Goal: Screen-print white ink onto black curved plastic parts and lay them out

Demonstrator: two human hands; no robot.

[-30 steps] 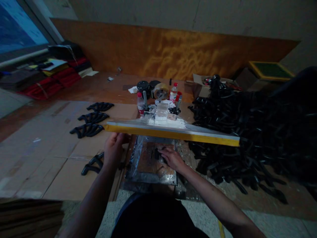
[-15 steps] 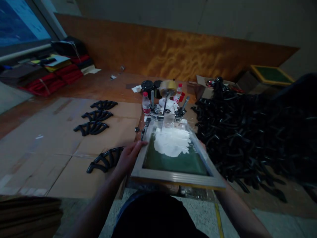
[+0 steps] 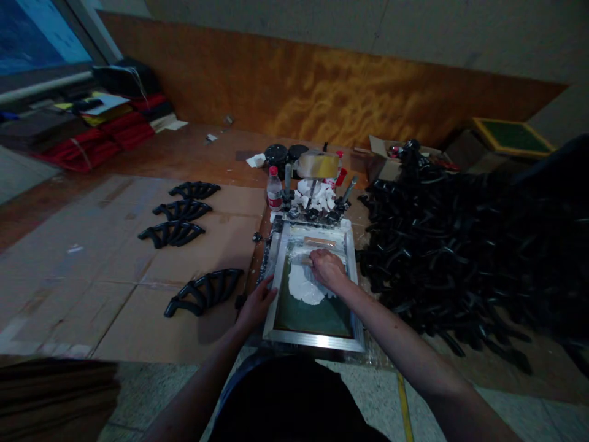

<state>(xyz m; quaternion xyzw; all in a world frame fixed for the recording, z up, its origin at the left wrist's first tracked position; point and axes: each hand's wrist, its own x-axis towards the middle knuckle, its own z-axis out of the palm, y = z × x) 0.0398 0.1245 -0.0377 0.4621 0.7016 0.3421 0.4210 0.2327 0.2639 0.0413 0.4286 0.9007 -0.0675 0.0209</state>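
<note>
A silk-screen frame (image 3: 315, 342) with metal edges lies flat before me, its green mesh (image 3: 310, 322) partly covered by white ink (image 3: 304, 288). Over the ink, my right hand (image 3: 327, 269) is closed on a squeegee (image 3: 304, 260), of which only a pale strip shows beside the fingers. My left hand (image 3: 257, 306) rests against the frame's left side, thumb and fingers apart. A light brown bar (image 3: 319, 242) lies across the far end inside the frame.
Several black branched parts (image 3: 205, 291) lie on cardboard (image 3: 115, 258) at left. A large heap of black parts (image 3: 442, 258) fills the right. Behind the frame are clamp posts, a tape roll (image 3: 319, 164), a bottle (image 3: 274, 189) and white crumpled paper (image 3: 317, 195).
The frame has come down from a tilt to lie flat. My right hand has left its right edge and moved onto the squeegee over the ink. My left hand has slid slightly nearer me.
</note>
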